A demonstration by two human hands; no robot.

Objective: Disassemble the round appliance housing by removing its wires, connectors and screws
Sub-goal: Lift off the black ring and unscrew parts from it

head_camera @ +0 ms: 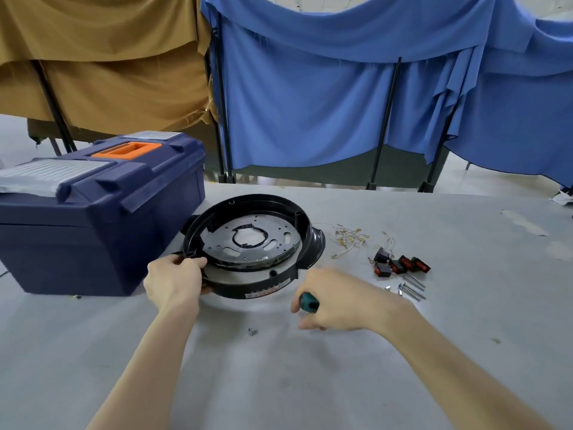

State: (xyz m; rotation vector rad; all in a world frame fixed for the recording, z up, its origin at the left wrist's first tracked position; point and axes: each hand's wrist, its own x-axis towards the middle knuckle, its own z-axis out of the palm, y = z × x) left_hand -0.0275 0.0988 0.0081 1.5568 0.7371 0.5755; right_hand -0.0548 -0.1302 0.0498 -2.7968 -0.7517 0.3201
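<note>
Left hand (173,280) grips the near rim of the round black plastic housing (266,288), probably light and rigid, best held by that rim; right hand (338,302), just beside it, clasps a green-handled screwdriver (308,301)

The grey table (465,305) carried the black housing (257,283). A blue toolbox (93,237) sat at its nine o'clock, with wires (348,238), switches (400,265) and screws (412,287) at three.

Nothing is showing clearly enough to be read. A small red-and-white sticker (267,292) is sitting on the front wall of the round black housing (314,243), just below the middle of the frame, its print blurring beyond reading.
</note>
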